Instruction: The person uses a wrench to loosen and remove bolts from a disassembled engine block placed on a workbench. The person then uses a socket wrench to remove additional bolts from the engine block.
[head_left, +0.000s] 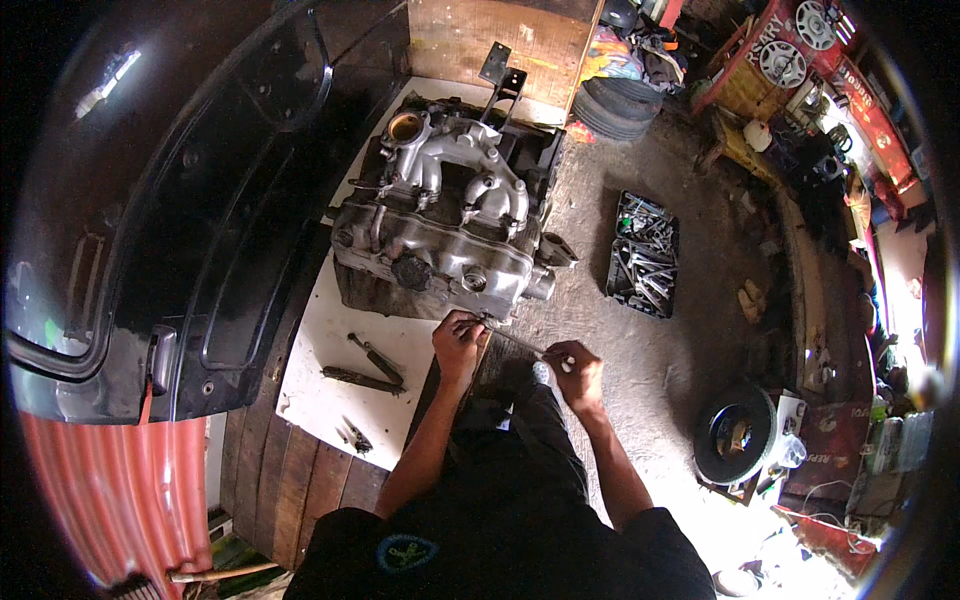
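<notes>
A greasy metal engine [435, 240] with a silver intake manifold [460, 160] on top rests on a white board [320, 360]. At its near right corner my left hand [460, 345] is closed, its fingertips at the head of a slim silver wrench [515, 340]. My right hand [575, 375] is wrapped round the wrench's other end, to the right of the engine. The wrench slants from the engine's lower edge down toward my right hand. My fingers and the shadow hide what its head sits on, and its exact type is unclear.
Dark metal parts [365, 378] lie on the board. On the floor to the right stands a tray [612, 290] of wrenches and sockets. A tyre [735, 430] lies further right, stacked tyres [615, 108] at the back. A black vehicle panel [250, 200] rises on the left.
</notes>
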